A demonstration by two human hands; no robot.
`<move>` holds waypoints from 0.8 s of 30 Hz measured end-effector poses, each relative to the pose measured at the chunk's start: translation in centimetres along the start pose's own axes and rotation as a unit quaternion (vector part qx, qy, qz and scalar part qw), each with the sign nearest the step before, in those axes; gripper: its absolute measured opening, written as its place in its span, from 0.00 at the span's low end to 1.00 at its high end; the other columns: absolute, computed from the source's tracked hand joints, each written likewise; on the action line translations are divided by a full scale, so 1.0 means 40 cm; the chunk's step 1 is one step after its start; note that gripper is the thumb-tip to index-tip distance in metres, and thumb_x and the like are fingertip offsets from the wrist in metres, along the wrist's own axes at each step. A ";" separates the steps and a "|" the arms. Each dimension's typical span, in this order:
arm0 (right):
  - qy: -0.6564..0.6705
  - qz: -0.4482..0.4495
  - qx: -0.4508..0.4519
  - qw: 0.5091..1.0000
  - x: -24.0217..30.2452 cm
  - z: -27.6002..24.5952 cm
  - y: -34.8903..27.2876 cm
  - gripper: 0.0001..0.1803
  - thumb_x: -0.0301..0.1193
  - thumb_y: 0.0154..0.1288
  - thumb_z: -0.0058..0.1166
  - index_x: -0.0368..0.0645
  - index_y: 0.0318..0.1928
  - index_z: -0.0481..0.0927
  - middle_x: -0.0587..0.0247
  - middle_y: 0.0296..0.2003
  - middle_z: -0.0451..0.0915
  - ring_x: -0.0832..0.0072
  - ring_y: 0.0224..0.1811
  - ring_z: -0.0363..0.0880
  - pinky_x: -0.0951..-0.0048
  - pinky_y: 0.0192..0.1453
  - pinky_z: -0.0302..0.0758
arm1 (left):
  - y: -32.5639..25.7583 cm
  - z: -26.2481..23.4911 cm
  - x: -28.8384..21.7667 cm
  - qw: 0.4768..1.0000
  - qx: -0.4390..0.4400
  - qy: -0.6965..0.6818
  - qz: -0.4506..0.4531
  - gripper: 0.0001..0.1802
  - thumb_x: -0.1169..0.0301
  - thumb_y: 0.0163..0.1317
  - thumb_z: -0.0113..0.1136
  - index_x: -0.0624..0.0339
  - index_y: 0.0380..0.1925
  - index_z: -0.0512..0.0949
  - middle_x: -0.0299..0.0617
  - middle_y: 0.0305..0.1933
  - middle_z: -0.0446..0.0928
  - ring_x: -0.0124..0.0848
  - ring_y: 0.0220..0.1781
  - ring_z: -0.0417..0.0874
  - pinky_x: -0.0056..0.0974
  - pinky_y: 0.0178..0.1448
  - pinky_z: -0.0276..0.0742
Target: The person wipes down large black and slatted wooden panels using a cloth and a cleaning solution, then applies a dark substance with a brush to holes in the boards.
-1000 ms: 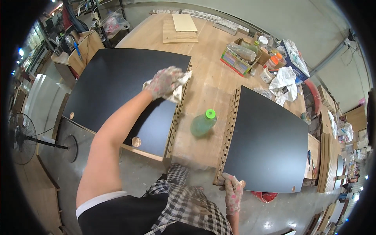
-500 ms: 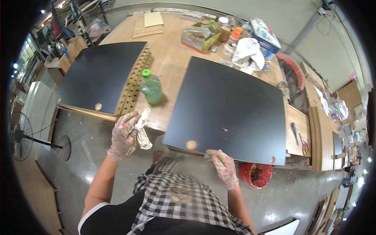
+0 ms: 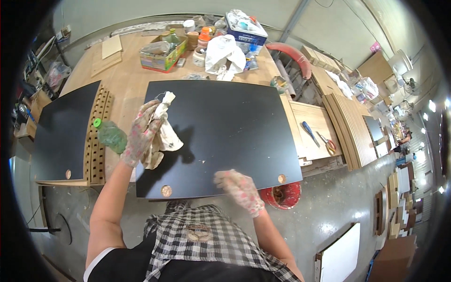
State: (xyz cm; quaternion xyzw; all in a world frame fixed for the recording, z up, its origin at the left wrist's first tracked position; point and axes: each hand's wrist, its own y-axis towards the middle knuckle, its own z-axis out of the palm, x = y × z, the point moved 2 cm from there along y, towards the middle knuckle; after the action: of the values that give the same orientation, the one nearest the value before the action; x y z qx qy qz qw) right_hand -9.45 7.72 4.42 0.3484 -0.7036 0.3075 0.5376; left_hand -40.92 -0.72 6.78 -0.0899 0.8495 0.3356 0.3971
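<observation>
In a speckled work glove, my left hand (image 3: 143, 129) is closed on a crumpled off-white rag (image 3: 164, 129). It is raised above the left part of a dark flat panel (image 3: 225, 127), and its shadow falls on the surface. My right hand (image 3: 239, 190), gloved alike and slightly blurred, is over the panel's near edge with its fingers stretched out and nothing visible in them. Small pale specks mark the dark surface, and round wood-coloured holes sit near its two front corners. A green plastic bottle (image 3: 112, 135) is just left of my left hand.
Another dark panel (image 3: 66, 131) lies left beside perforated strips (image 3: 98, 136). At the back are a carton of bottles (image 3: 162, 56), a white cloth (image 3: 225, 54) and a blue box (image 3: 246, 30). Right are a screwdriver (image 3: 310, 132), scissors (image 3: 329, 143) and a red bucket (image 3: 284, 195).
The view has swung right. My left hand has lifted the rag from beside the bench to above the panel. My right hand has left the front edge and moved over the panel.
</observation>
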 end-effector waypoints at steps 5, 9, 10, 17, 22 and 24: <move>0.090 0.069 -0.102 0.988 -0.048 -0.200 0.022 0.15 0.29 0.73 0.47 0.35 0.53 0.78 0.59 0.41 0.83 0.77 0.40 0.80 0.76 0.46 0.77 | 0.090 0.208 0.006 0.921 0.117 -0.361 -0.085 0.27 0.68 0.66 0.56 0.61 0.65 0.67 0.47 0.68 0.63 0.39 0.69 0.66 0.41 0.71 0.62; 0.115 0.042 -0.147 0.981 -0.075 -0.395 0.170 0.16 0.32 0.72 0.50 0.35 0.54 0.77 0.58 0.39 0.83 0.75 0.38 0.81 0.77 0.43 0.77 | 0.141 0.276 -0.031 0.967 0.222 0.099 0.080 0.39 0.52 0.59 0.62 0.61 0.66 0.66 0.51 0.71 0.60 0.46 0.77 0.52 0.49 0.78 0.47; 0.111 0.017 -0.165 0.980 -0.092 -0.459 0.219 0.16 0.32 0.72 0.50 0.35 0.54 0.77 0.59 0.39 0.83 0.76 0.37 0.81 0.78 0.41 0.77 | 0.155 0.291 -0.059 0.973 0.191 0.104 0.074 0.34 0.58 0.60 0.62 0.61 0.64 0.67 0.50 0.69 0.64 0.46 0.76 0.55 0.49 0.78 0.47; -0.037 -0.013 -0.185 0.982 -0.211 -0.820 0.653 0.13 0.29 0.70 0.50 0.38 0.51 0.79 0.61 0.35 0.82 0.78 0.32 0.80 0.77 0.36 0.75 | 0.263 0.498 -0.102 0.996 0.043 0.067 0.040 0.16 0.71 0.57 0.64 0.56 0.46 0.81 0.45 0.51 0.80 0.48 0.62 0.74 0.46 0.66 0.70; -0.319 -0.150 -0.117 0.929 -0.204 -0.746 0.962 0.10 0.32 0.63 0.53 0.45 0.43 0.84 0.52 0.35 0.83 0.60 0.38 0.83 0.64 0.43 0.77 | 0.280 0.658 -0.029 0.996 0.021 0.084 0.017 0.11 0.74 0.56 0.63 0.57 0.40 0.81 0.44 0.44 0.81 0.44 0.50 0.81 0.45 0.56 0.76; -0.326 -0.150 -0.010 0.933 -0.182 -0.675 1.029 0.12 0.32 0.61 0.55 0.46 0.44 0.84 0.56 0.40 0.85 0.62 0.46 0.83 0.66 0.51 0.76 | 0.267 0.689 -0.022 0.988 0.066 0.132 0.048 0.11 0.74 0.55 0.64 0.57 0.40 0.81 0.43 0.45 0.81 0.43 0.50 0.81 0.44 0.55 0.77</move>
State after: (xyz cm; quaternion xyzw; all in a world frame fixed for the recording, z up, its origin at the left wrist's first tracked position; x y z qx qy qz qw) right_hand -27.27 54.06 1.25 0.5256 -0.7827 0.0856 0.3222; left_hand -27.90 24.97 0.09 -0.0663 0.9180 0.2823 0.2703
